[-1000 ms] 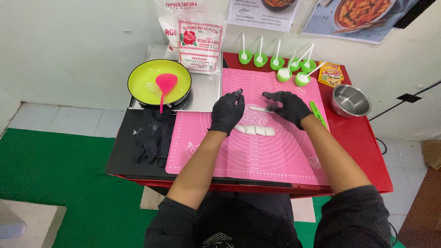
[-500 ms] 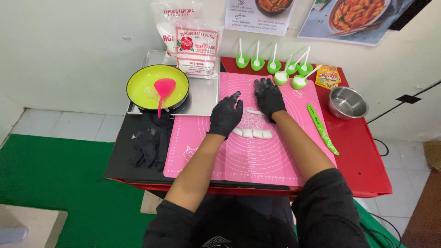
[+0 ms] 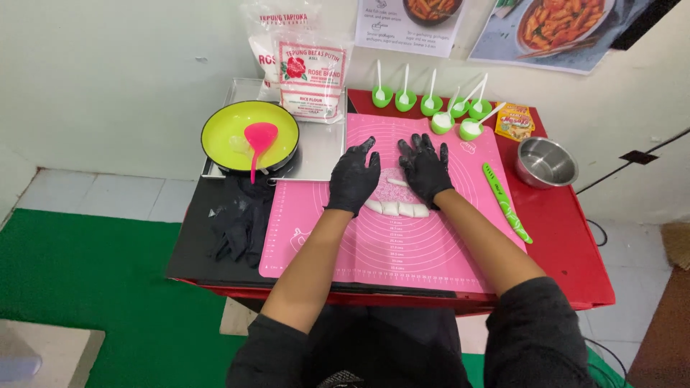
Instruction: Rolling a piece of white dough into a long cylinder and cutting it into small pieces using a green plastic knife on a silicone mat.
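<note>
Across the red table (image 3: 568, 244) we see a pink mat (image 3: 402, 244) under both black-gloved hands. Our left hand (image 3: 355, 177) and right hand (image 3: 425, 167) lie flat, fingers spread, grasping nothing, pressing on white dough pieces (image 3: 397, 208) mid-mat. A green knife (image 3: 507, 202) lies at the mat's right edge; spare black gloves (image 3: 241, 219) lie left.

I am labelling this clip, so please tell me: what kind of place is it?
Probably a small home cooking corner: a pink baking mat with white dough pieces, flour bags against the wall, and a green pan on a low red table.
</note>
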